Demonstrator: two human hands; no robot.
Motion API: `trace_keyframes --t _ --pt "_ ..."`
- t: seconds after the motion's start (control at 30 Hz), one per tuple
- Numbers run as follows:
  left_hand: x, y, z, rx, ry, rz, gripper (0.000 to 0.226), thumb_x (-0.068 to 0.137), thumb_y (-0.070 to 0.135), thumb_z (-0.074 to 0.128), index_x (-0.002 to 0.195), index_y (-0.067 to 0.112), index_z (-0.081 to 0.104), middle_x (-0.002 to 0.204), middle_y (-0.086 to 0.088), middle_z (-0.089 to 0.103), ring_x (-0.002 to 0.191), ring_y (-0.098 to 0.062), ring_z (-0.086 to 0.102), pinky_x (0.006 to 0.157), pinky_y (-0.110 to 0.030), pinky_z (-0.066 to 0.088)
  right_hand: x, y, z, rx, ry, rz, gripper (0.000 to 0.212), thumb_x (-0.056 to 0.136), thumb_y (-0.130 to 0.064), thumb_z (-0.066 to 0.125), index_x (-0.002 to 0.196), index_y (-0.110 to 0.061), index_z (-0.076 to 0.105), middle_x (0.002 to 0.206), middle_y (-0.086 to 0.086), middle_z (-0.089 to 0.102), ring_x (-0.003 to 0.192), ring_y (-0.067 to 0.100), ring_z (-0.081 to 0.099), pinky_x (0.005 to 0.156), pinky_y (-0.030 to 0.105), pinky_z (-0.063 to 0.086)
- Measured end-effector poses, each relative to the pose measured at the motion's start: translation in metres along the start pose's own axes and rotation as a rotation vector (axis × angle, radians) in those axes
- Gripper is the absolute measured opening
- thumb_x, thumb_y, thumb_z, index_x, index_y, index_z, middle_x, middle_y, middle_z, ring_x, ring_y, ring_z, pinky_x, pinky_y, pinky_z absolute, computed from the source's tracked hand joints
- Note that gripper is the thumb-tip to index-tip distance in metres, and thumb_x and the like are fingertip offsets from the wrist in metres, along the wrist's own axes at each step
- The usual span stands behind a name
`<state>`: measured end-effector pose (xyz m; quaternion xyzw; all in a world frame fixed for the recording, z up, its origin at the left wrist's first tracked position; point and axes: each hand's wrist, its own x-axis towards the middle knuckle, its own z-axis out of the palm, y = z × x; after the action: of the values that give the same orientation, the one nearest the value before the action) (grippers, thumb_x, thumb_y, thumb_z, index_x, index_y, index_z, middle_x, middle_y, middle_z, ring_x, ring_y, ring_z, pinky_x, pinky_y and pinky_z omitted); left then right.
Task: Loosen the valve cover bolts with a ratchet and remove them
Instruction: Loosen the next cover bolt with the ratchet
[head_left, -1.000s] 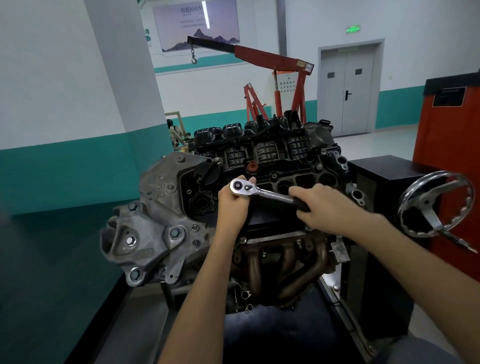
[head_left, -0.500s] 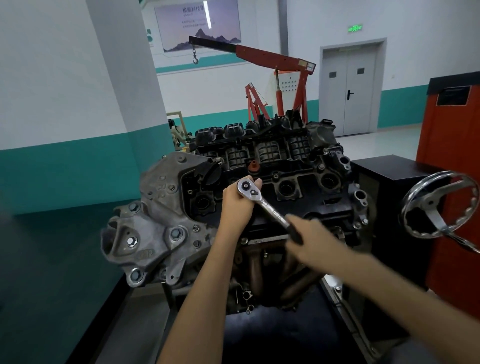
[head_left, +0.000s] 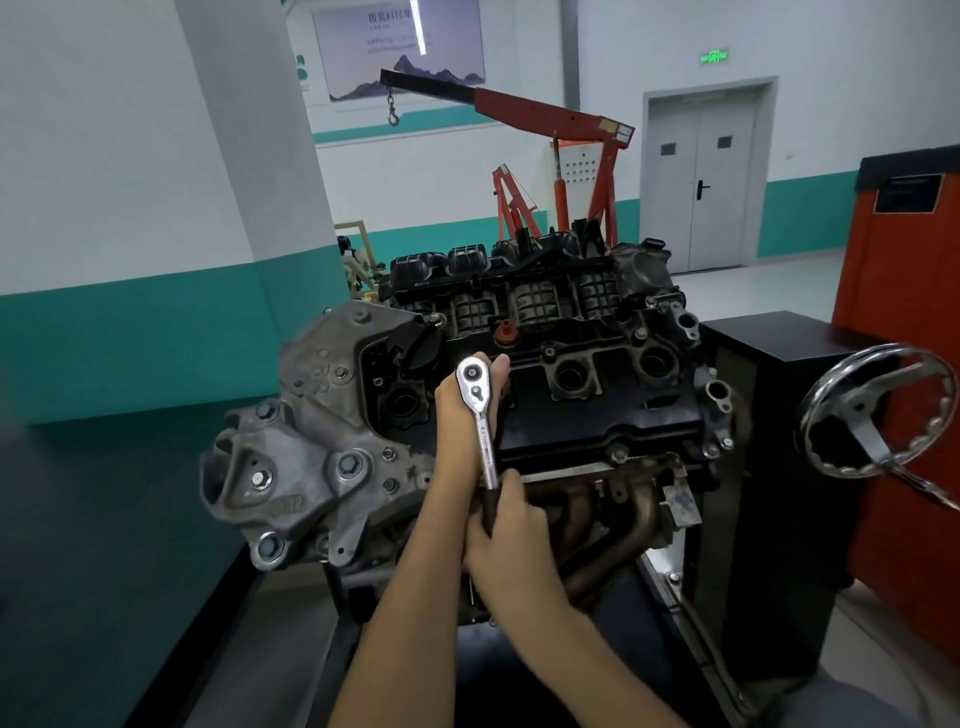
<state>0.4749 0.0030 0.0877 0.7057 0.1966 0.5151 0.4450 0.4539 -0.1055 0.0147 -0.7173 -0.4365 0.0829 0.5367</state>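
Note handle swung nearer: hold stiff chrome-steel ratchet (head_left: 481, 423) by black grip in curled right hand (head_left: 511, 538), left hand (head_left: 451, 410) clasping head.

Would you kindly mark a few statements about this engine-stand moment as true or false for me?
1. The right hand grips the ratchet by its black handle. True.
2. The left hand rests on the handwheel. False: it holds the ratchet's head over the valve cover.
3. The ratchet's handle points back toward the person. True.
4. The grey double door stands open. False: it is shut.
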Motion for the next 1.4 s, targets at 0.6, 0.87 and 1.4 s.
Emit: trace_keyframes --t 0.6,0.87,1.4 --pt "-0.006 -0.001 0.004 -0.06 -0.028 0.04 0.048 0.096 0.017 0.062 0.059 0.022 0.032 0.052 0.015 0.033 0.055 -0.004 0.03 0.054 -0.02 0.029 0.035 0.017 -0.105 -0.416 -0.086 -0.162 0.018 0.087 -0.018 0.06 0.085 -0.022 0.042 0.071 0.009 0.052 0.063 0.028 0.057 0.057 0.033 0.045" --pt "0.001 -0.004 0.005 0.012 0.022 -0.002 0.047 0.095 0.019 0.063 0.063 0.018 0.027 0.061 0.004 0.025 0.059 -0.008 0.024 0.055 -0.026 0.026 0.002 0.004 -0.01 0.101 -0.011 0.011 0.012 0.089 -0.009 0.054 0.092 -0.018 0.047 0.071 0.007 0.056 0.054 0.008 0.054 0.05 0.019 0.044" --pt "-0.008 0.001 0.0 -0.093 -0.038 -0.001 0.046 0.096 0.015 0.061 0.06 0.021 0.033 0.053 0.015 0.033 0.056 -0.004 0.032 0.057 -0.017 0.033 0.04 0.016 -0.109 -0.48 -0.109 -0.228 0.016 0.088 -0.02 0.059 0.095 -0.022 0.044 0.071 0.004 0.052 0.065 0.027 0.057 0.057 0.03 0.044"
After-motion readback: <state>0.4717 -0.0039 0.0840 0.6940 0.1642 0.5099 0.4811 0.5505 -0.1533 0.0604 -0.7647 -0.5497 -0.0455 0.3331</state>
